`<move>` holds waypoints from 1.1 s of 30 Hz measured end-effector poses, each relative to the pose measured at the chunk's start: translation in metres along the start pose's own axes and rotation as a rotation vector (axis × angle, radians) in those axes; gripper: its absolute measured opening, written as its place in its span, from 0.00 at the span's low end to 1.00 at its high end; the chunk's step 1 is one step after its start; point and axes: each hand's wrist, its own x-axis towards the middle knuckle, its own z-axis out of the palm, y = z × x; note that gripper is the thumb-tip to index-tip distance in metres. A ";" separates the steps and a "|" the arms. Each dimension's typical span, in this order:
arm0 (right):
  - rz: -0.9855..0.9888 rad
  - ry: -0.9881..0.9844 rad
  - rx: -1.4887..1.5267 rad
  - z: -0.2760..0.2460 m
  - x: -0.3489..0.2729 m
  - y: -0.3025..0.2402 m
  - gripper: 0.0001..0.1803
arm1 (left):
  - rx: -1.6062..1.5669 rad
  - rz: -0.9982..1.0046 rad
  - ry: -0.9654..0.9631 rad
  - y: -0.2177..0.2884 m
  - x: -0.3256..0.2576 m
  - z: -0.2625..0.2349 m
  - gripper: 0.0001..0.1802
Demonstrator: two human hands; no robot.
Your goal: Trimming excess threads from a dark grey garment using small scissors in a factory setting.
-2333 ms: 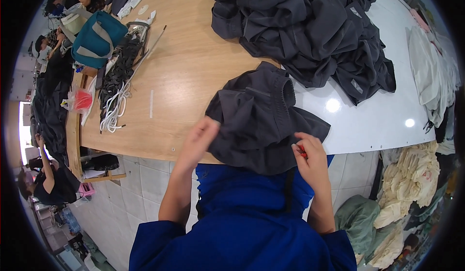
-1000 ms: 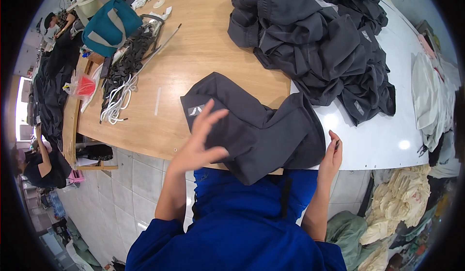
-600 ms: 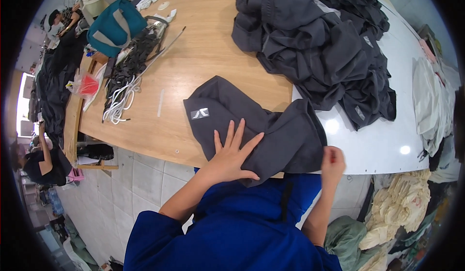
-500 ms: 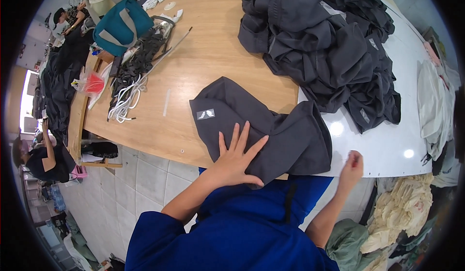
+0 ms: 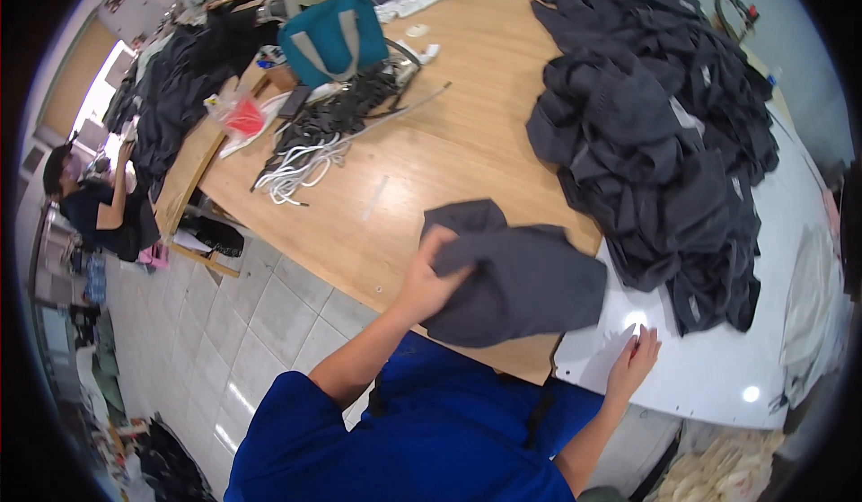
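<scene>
- Head view: the teal bag (image 5: 334, 42) sits at the table's (image 5: 431, 152) far end; we can't see what's inside.
- Our left hand (image 5: 429, 273) grips the folded dark garment (image 5: 516, 273) at the near edge, beside the big dark clothes pile (image 5: 660, 134).
- Our right hand (image 5: 633, 363) rests open on the white surface (image 5: 718, 367).
- Half a second ago the left palm lay flat on it; now it's clutching the fabric.

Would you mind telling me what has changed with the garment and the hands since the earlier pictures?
The left hand, which lay flat on the folded dark garment half a second ago, now grips its left edge and lifts it. The right hand has let go of the garment and now rests open on the white surface. The big clothes pile, teal bag and cords stayed put.
</scene>
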 end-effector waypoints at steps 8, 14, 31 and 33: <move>-0.094 0.013 -0.060 -0.003 0.002 0.010 0.15 | -0.243 -0.102 0.315 0.024 0.071 -0.077 0.33; -0.025 0.061 -0.002 -0.004 0.013 -0.001 0.13 | 0.401 0.254 0.351 -0.053 0.049 -0.048 0.29; -0.022 -0.382 0.408 -0.036 0.059 -0.100 0.15 | 0.518 0.226 -0.171 -0.084 0.004 0.043 0.06; -0.261 -0.499 0.503 -0.029 0.011 -0.098 0.16 | 0.521 0.246 -0.120 -0.085 0.005 0.042 0.07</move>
